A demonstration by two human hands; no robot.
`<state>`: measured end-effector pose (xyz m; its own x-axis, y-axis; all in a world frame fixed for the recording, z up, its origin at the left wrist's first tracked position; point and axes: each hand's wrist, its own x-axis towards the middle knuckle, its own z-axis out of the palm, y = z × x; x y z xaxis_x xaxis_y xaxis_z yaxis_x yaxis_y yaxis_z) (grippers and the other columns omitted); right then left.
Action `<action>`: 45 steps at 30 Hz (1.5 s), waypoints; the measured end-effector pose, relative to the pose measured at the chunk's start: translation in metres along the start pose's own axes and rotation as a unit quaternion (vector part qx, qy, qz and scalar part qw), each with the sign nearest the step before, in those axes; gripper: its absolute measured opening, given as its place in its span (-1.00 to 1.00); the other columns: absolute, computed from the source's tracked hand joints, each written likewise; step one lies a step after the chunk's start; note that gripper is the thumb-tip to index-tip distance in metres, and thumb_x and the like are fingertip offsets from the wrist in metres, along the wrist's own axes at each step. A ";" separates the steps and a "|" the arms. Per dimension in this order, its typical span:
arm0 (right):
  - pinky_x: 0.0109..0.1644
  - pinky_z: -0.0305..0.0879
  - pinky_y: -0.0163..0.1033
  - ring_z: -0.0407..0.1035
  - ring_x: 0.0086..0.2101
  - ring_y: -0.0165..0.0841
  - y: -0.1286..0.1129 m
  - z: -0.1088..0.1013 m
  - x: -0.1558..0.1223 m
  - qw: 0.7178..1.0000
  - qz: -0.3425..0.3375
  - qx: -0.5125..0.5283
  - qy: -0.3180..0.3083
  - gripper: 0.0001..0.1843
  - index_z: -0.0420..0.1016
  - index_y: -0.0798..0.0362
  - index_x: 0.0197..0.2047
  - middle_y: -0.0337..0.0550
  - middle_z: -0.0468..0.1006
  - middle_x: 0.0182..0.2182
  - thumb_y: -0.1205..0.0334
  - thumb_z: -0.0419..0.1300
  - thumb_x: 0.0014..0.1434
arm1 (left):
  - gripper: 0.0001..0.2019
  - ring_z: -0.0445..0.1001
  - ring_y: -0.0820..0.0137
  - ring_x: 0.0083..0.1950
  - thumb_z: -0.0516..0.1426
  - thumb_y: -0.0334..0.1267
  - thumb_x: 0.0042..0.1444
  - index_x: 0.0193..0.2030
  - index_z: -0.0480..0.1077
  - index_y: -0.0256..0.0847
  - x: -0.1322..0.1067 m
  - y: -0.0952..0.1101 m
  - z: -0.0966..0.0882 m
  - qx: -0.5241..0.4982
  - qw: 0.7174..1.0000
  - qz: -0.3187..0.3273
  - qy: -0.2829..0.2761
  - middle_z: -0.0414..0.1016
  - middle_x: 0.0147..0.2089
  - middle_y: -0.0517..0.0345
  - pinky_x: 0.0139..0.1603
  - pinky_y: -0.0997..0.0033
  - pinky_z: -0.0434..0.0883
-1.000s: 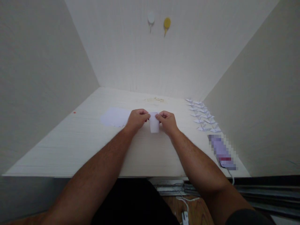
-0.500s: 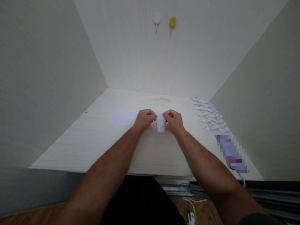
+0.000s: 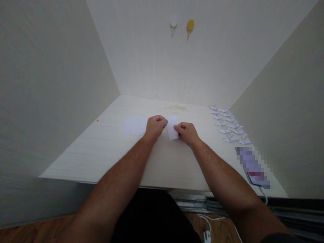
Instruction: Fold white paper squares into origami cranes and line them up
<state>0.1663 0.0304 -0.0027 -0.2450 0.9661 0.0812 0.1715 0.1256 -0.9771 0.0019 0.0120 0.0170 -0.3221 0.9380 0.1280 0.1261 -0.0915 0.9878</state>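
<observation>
A small white piece of paper [image 3: 172, 130] is held up between my two hands above the pale tabletop. My left hand [image 3: 155, 126] pinches its upper left edge between thumb and fingers. On the other side, my right hand [image 3: 186, 132] is closed on the paper's right edge, about halfway down. The paper looks tilted slightly; its fold lines are too faint to make out. Just left of my left hand lies a stack of white paper sheets [image 3: 134, 126], partly covered by that hand.
Several folded paper cranes [image 3: 227, 123] stand in rows at the right of the tabletop [image 3: 172, 165]. Nearer me lies a phone-like device, its screen blurred [image 3: 253, 167], with a white cable. Walls enclose the left, back and right; two hooks, one yellow [image 3: 190, 25], hang behind.
My right hand has moved from the paper's upper right corner down along its side. The paper has turned, showing a wider face higher up. The whole view has shifted slightly.
</observation>
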 end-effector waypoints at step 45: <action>-0.45 0.02 -0.34 0.16 -0.54 -0.49 -0.006 0.002 -0.004 0.969 -0.135 -0.207 -0.024 -0.67 0.37 0.07 -0.58 -0.31 0.33 -0.64 0.08 0.14 0.13 | -0.86 0.28 0.47 -0.50 0.24 -0.21 -0.12 -0.49 0.53 -0.25 -0.004 0.002 0.000 0.090 0.985 0.058 -0.137 0.43 -0.57 0.20 -0.47 0.46 0.19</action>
<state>0.1643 0.0249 0.0025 -0.3764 0.8754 0.3033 0.4614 0.4610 -0.7580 0.0033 0.0085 0.0182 -0.0341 0.9820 0.1857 0.3191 -0.1653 0.9332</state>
